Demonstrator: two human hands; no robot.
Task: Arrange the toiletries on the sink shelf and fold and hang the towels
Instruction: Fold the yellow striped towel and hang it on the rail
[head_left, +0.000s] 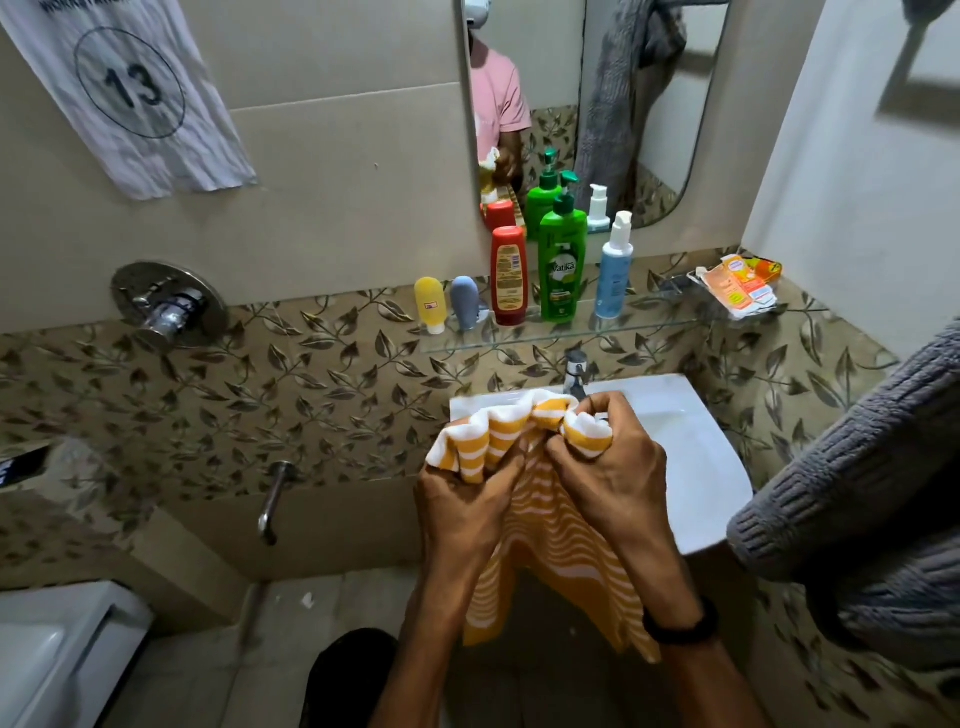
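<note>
Glass shelf (649, 325) under the mirror (665, 130) holds five bottles (562, 260) in a row, with leafy tiles (311, 374) behind. By the white sink (696, 452), the left hand (462, 499) and right hand (608, 467) both squeeze the striped towel (550, 525).

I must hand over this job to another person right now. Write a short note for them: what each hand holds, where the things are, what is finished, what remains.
Hands: the left hand and the right hand both grip the bunched top edge of the striped towel by the sink.
On the glass shelf, upright in a row: yellow tube, grey tube, red bottle, green pump bottle, white pump bottle; soap packet at its right end.
The grey towel hangs at the right; its support is out of view.
Done: toiletries look arranged.
Left: fold and hang the striped towel; check the grey towel.
</note>
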